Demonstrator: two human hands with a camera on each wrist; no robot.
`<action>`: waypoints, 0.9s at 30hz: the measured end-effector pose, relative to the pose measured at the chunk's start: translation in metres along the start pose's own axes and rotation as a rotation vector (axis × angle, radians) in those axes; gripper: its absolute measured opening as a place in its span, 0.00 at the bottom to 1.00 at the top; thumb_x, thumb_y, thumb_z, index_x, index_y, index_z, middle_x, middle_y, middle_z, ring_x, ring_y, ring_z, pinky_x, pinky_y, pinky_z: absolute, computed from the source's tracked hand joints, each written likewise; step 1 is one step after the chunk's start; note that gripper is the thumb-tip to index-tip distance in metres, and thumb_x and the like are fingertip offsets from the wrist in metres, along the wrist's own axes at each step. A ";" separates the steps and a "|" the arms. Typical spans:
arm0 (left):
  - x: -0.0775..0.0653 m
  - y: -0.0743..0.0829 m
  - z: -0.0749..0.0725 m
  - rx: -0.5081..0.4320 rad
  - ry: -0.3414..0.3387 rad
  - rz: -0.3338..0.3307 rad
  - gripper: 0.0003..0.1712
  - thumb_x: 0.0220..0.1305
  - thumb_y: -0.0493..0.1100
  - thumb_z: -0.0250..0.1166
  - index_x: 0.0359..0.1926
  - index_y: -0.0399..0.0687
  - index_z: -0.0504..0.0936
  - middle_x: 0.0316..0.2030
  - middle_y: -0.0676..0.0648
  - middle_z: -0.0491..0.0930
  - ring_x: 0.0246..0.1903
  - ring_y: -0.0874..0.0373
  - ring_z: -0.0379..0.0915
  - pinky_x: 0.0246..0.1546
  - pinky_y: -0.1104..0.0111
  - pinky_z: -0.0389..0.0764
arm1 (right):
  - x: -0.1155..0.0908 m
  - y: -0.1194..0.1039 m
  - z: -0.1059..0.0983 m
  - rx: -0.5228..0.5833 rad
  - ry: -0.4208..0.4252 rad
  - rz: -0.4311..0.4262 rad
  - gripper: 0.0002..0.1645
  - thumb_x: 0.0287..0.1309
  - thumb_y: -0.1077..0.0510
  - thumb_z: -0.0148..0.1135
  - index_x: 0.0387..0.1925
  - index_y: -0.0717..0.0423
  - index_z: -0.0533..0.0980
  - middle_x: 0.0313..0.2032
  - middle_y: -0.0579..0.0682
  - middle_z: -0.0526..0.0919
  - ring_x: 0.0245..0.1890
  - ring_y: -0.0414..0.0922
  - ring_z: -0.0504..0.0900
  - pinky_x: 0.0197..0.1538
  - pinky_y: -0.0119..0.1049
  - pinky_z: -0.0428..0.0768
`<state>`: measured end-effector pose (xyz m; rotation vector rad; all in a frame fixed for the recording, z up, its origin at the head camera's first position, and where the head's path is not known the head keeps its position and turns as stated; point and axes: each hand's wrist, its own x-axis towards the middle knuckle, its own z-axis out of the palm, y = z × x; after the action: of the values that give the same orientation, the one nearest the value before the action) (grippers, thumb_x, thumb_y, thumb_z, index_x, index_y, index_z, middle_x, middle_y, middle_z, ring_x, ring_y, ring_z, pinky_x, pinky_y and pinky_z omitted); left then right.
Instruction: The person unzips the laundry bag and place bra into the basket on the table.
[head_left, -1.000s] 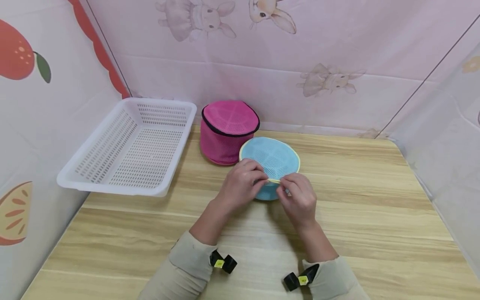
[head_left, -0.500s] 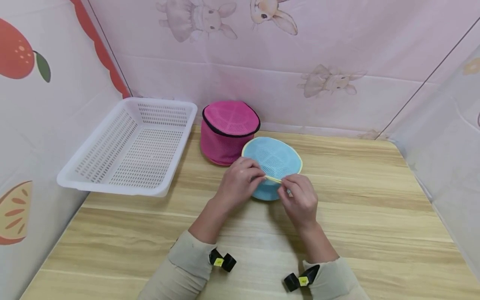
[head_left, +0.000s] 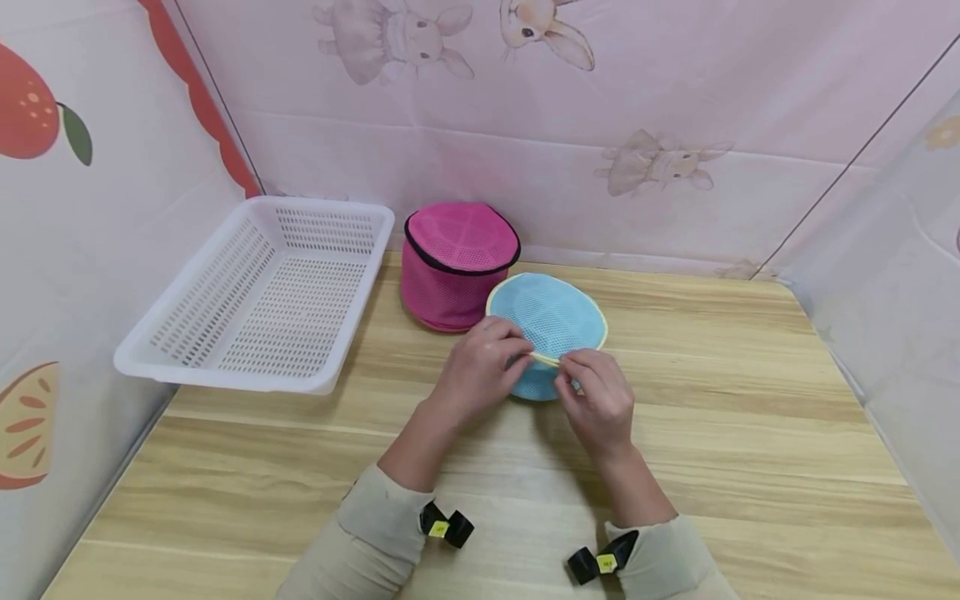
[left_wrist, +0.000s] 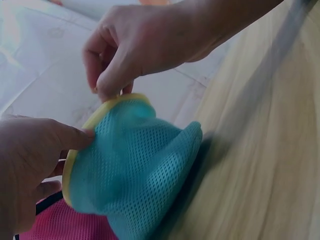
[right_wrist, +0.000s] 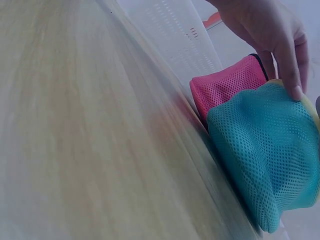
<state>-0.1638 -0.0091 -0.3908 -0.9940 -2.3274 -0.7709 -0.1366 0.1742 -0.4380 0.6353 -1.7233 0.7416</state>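
Observation:
A round light-blue mesh laundry bag [head_left: 551,321] with yellow trim stands on the table. My left hand [head_left: 482,367] pinches its yellow edge at the near left side. A short way to the right, my right hand [head_left: 600,398] pinches the same edge between thumb and fingers, and a short stretch of trim shows between them. In the left wrist view the bag's mesh side [left_wrist: 137,160] is creased and sags below the trim. Only a sliver of my right hand shows at the border of the right wrist view. Whether the edge has a zipper cannot be made out.
Just behind the blue bag, to the left, stands a pink mesh laundry bag [head_left: 450,287] with black trim. A white perforated plastic basket [head_left: 341,379] sits at the left of the wooden table [head_left: 750,417]. Printed cloth walls [head_left: 480,158] enclose the back and sides.
The blue bag's top has shifted slightly to the right. Both hands stay at its yellow edge with only small finger movements; the pink bag and basket have not moved.

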 end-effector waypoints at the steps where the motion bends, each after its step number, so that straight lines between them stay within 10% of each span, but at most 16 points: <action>1: 0.000 0.002 0.001 0.006 -0.003 0.013 0.06 0.55 0.39 0.74 0.36 0.46 0.90 0.36 0.51 0.83 0.42 0.58 0.76 0.50 0.69 0.78 | 0.000 0.000 0.000 0.002 0.000 -0.005 0.07 0.51 0.70 0.61 0.29 0.69 0.84 0.30 0.59 0.86 0.30 0.55 0.83 0.39 0.44 0.82; 27: -0.001 0.013 0.015 0.078 0.021 0.062 0.03 0.58 0.41 0.72 0.29 0.48 0.89 0.32 0.54 0.83 0.39 0.59 0.76 0.50 0.67 0.76 | 0.000 -0.003 0.005 0.016 -0.036 -0.053 0.06 0.51 0.69 0.58 0.26 0.68 0.81 0.29 0.58 0.85 0.30 0.54 0.83 0.37 0.47 0.80</action>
<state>-0.1565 0.0077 -0.3986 -1.0142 -2.2800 -0.6587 -0.1372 0.1683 -0.4383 0.7067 -1.7280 0.7110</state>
